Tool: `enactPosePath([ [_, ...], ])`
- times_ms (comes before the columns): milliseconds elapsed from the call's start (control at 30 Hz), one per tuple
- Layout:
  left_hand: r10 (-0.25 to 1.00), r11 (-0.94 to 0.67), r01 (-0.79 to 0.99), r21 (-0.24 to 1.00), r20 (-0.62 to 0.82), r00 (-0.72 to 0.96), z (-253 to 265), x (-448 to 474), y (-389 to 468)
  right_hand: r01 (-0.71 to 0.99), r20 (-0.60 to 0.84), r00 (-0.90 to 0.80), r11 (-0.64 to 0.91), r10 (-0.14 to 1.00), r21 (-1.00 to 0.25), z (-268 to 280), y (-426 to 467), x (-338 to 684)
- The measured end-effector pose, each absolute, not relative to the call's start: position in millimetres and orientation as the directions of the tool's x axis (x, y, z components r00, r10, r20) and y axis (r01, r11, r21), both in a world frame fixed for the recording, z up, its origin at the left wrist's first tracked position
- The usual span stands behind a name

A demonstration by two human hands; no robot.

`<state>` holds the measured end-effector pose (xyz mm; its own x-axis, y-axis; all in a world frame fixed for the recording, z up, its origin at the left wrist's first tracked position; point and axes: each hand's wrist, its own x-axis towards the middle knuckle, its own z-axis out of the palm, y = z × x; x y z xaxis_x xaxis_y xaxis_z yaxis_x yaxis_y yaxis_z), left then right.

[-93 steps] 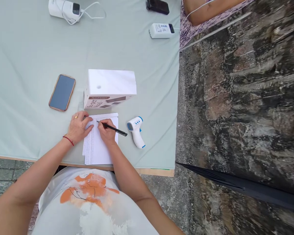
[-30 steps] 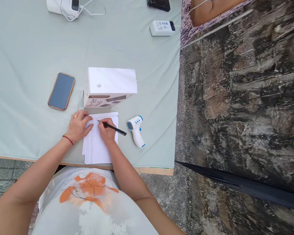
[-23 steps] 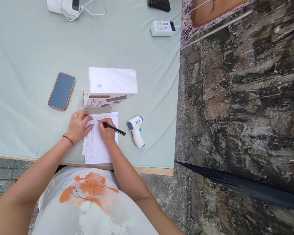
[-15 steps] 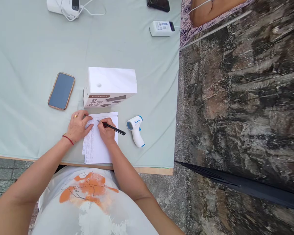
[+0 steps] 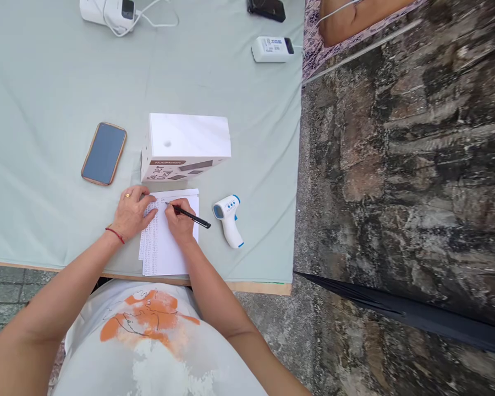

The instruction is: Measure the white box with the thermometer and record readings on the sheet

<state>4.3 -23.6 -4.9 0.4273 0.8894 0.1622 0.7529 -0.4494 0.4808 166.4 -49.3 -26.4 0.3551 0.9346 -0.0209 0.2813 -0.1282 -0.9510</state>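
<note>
A black pen is gripped in my right hand, its tip on the white paper near the top. Small handwriting fills columns down the paper's left side, and another sheet's edge sticks out beneath it there. My left hand rests at the paper's upper left, fingers spread and thumb lying on the sheet, holding nothing. Just beyond the paper stands a white box printed "Super Meal". To the right of my right hand lies a white and blue infrared thermometer.
A smartphone in a brown-edged case lies left of the box on the pale green tablecloth. Farther back are a white device with cables, a white power bank and a black object. A stone wall runs along the right.
My right hand and the pen have shifted very slightly at the top of the paper. My left hand and the objects stay in place.
</note>
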Motion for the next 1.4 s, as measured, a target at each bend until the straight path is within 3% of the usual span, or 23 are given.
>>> enactPosePath([
  [133,0.884,-0.464,0.753,0.466,0.186,0.430,-6,4,-24,0.311,0.008,0.341,-0.105,0.940,-0.944,-29,-50,166],
  [267,0.887,-0.457,0.757,0.466,0.178,0.426,-5,4,-24,0.392,0.172,0.349,0.022,0.921,-0.920,-25,-52,173],
  [433,0.894,-0.439,0.753,0.490,0.152,0.422,-5,4,-21,0.662,0.396,0.151,0.205,0.906,-0.721,-24,-60,199],
  [567,0.908,-0.408,0.731,0.547,0.157,0.389,-8,3,-21,0.795,0.345,0.062,0.163,0.937,-0.585,-34,-73,213],
  [700,0.951,-0.309,0.650,0.694,0.205,0.233,-12,-1,-16,0.810,0.304,0.055,0.135,0.951,-0.571,-37,-86,224],
  [800,0.968,-0.251,0.569,0.783,0.214,0.133,-13,-6,0,0.814,0.339,0.195,0.042,0.920,-0.580,-32,-91,245],
  [900,0.977,-0.215,0.564,0.798,0.171,0.130,-15,-9,25,0.834,0.276,0.386,-0.206,0.880,-0.511,-28,-90,276],
  [1033,0.974,-0.215,0.586,0.781,0.125,0.191,-20,-7,50,0.782,-0.040,0.452,-0.418,0.891,-0.462,-29,-86,308],
  [1167,0.968,-0.247,0.615,0.749,0.165,0.188,-23,-4,51,0.646,-0.114,0.466,-0.425,0.878,-0.635,-25,-83,302],
  [1300,0.959,-0.282,0.621,0.732,0.226,0.169,-20,-3,42,0.264,-0.190,0.333,-0.285,0.923,-0.921,-6,-79,261],
  [1400,0.967,-0.252,0.637,0.728,0.220,0.131,-17,-2,40,-0.053,-0.241,0.173,-0.235,0.955,-0.970,10,-71,223],
])
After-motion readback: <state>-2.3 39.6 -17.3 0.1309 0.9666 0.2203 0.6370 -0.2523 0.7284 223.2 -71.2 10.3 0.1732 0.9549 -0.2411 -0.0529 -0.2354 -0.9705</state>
